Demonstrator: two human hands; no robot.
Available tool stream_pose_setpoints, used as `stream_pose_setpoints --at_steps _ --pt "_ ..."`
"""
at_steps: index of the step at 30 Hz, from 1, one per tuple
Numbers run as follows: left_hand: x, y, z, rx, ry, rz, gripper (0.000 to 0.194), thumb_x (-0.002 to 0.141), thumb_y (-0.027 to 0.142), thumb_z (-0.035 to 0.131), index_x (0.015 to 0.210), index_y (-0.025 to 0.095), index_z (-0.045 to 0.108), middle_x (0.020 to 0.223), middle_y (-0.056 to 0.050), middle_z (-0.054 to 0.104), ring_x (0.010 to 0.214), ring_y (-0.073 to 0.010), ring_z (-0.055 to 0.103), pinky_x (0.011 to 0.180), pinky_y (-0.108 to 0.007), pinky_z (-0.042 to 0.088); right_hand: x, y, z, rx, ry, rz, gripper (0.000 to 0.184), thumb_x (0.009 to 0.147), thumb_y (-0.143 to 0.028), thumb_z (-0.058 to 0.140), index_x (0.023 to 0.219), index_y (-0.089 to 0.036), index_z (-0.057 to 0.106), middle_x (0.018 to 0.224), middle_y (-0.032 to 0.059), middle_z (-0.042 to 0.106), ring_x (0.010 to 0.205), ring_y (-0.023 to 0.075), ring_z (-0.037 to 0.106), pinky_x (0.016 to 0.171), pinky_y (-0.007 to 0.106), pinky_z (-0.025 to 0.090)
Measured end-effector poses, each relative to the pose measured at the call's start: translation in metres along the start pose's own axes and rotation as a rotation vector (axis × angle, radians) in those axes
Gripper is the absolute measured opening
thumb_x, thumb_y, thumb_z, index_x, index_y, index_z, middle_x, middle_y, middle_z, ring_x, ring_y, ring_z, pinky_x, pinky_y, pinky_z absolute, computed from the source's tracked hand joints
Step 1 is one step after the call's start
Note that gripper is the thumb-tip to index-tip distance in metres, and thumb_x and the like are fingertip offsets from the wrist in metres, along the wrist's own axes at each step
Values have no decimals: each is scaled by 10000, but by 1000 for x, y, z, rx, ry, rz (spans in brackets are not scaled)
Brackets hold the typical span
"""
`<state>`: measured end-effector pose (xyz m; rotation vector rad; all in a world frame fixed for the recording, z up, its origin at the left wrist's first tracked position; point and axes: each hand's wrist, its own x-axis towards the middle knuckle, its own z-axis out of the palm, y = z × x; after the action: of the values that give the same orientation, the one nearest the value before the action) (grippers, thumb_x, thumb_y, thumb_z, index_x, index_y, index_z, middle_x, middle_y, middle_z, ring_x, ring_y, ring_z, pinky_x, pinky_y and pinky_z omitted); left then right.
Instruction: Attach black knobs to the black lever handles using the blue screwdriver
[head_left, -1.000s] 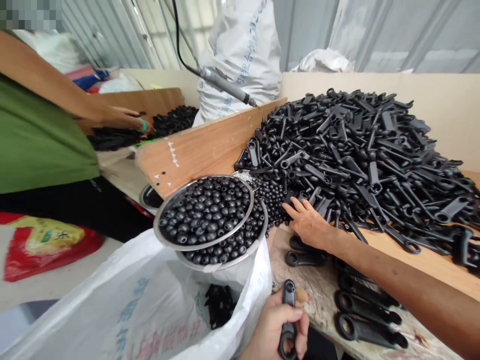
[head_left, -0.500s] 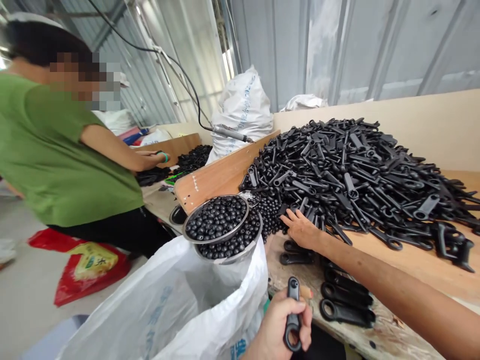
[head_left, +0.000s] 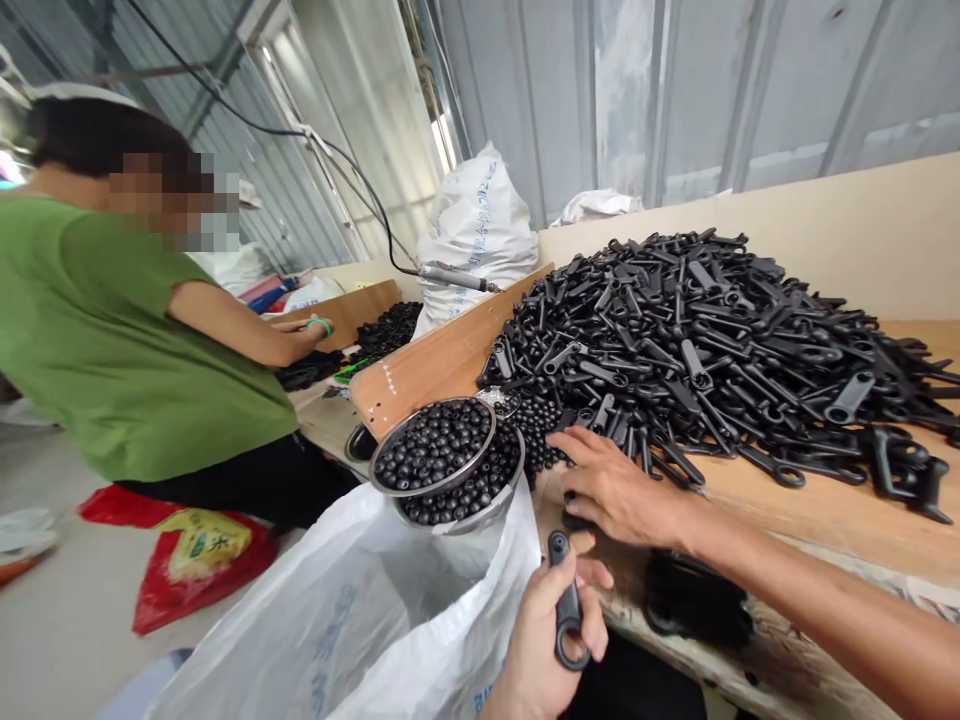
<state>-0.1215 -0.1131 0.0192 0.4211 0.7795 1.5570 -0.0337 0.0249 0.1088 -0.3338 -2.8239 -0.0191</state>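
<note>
Left hand (head_left: 536,625): grasping one black, plastic-looking handle with a ring end (head_left: 568,605), thumb along its face; one finger has straightened since half a second ago, yet the hold looks secure.
Held handle: ring end lowermost, on the wearer's side of the bowls and right of them.
Right hand (head_left: 626,490): right of the bowls; flatter half a second ago, it is now bent and drawn a little toward the wearer — I cannot tell whether it grips anything.
Meaning of the change: in my judgement, the left hand steadies its piece while the right does the moving.
Bench pieces: blurred black elongated parts (head_left: 697,600) right of the bowls, under the right forearm — too smeared to count.
Bowls: two, round and metal, the upper bowl (head_left: 420,492) resting tilted on the lower bowl (head_left: 480,521).
Beads: round, black, holed beads (head_left: 431,440) fill both bowls; smaller black beads (head_left: 536,430) lie just right of them, all beyond counting.
Handle pile: one heap of black handles (head_left: 675,340) right of and beyond the bowls, uncountable.
Sack: one wide-mouthed white woven sack (head_left: 360,610) below the bowls.
Co-worker: one person in a green top (head_left: 150,330), left of the bowls.
</note>
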Motion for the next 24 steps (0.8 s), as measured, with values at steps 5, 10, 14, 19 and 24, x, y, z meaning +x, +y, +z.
stream_pose_setpoints --at_steps 5,10,14,19,24 --pt "-10 -8 18 21 -116 -48 185 792 311 561 775 127 547 344 41 488 268 -70 413 308 -154 241 -80 -49 -14 215 175 34 196 859 -156 448 977 -156 605 1355 117 385 1300 288 228 999 465 345" --pt "-22 -27 43 50 -172 -195 228 691 270 640 830 100 579 404 18 545 291 -86 469 294 -158 223 -144 -61 7 287 336 147 209 861 -139 474 1053 -136 558 1355 160 354 1268 309 296 985 463 353" --pt "-25 -40 58 120 -124 -219 366 579 181 734 907 97 595 615 7 620 334 -59 486 321 -163 315 -173 -71 12 191 411 234 247 840 -129 515 1082 -124 565 1135 171 517 1028 286 500 820 427 442" --pt "-27 -59 69 335 -97 -204 520 458 232 836 899 123 583 625 42 585 368 -39 452 360 -171 344 -197 -80 11 134 354 284 245 856 -131 467 1081 -111 561 783 82 622 695 185 588 595 300 476" --pt "-33 -67 78 489 -193 -222 452 541 274 801 904 130 574 569 68 509 406 -41 435 416 -177 349 -215 -82 14 289 286 425 258 868 -167 447 1091 -142 575 804 61 664 707 178 627 602 280 492"
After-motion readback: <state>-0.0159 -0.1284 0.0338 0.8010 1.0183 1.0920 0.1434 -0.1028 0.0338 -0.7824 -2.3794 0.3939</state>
